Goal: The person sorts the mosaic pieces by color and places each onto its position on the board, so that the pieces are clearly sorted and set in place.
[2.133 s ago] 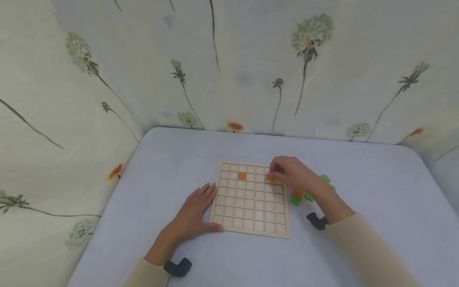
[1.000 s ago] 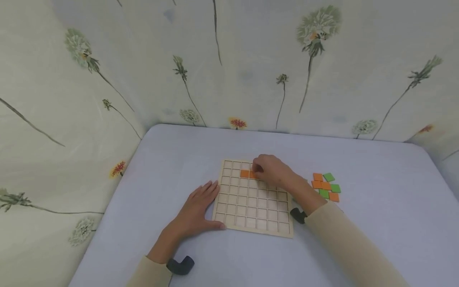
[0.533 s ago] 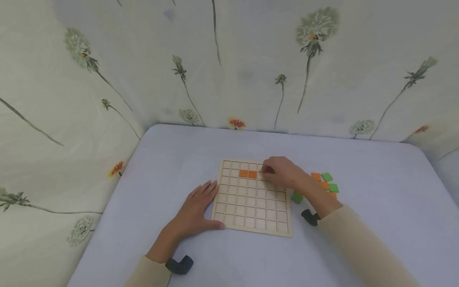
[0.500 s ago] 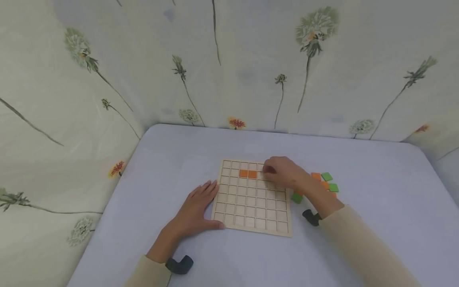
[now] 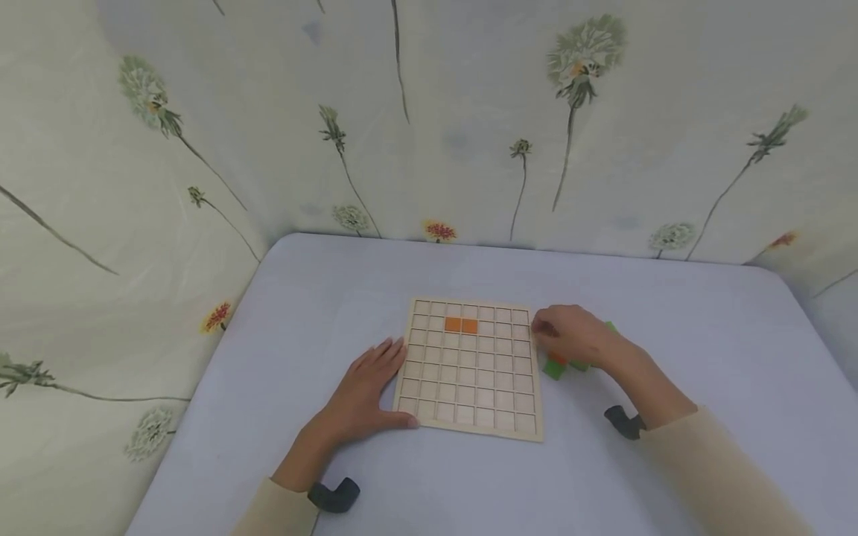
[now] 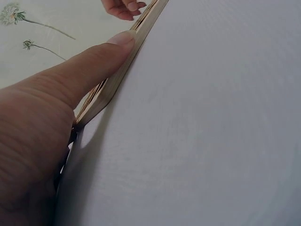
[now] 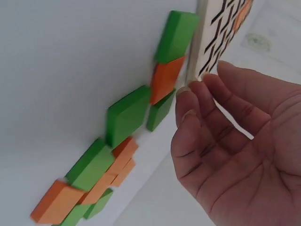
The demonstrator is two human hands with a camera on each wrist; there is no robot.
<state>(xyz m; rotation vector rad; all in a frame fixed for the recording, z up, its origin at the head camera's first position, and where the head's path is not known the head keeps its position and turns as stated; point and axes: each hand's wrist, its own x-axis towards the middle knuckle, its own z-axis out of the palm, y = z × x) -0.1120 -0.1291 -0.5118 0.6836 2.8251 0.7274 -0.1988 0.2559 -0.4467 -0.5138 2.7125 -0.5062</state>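
Note:
A pale wooden grid board lies on the table. Two orange square tiles sit side by side in its second row from the back. My left hand rests flat at the board's left side, fingertips against the edge; in the left wrist view its thumb touches the board's near corner. My right hand hovers just past the board's right edge, above loose tiles. In the right wrist view its fingers are loosely bent and hold nothing, near a green tile and an orange tile.
Several loose green and orange tiles lie flat to the right of the board, partly hidden by the right arm in the head view. White cloth covers the table. Flower-patterned curtain stands behind and at the left.
My right hand brought an orange tile leftwards and left it in the cell beside the first one. Then it moved right, off the board towards the loose tiles. My left hand stayed put.

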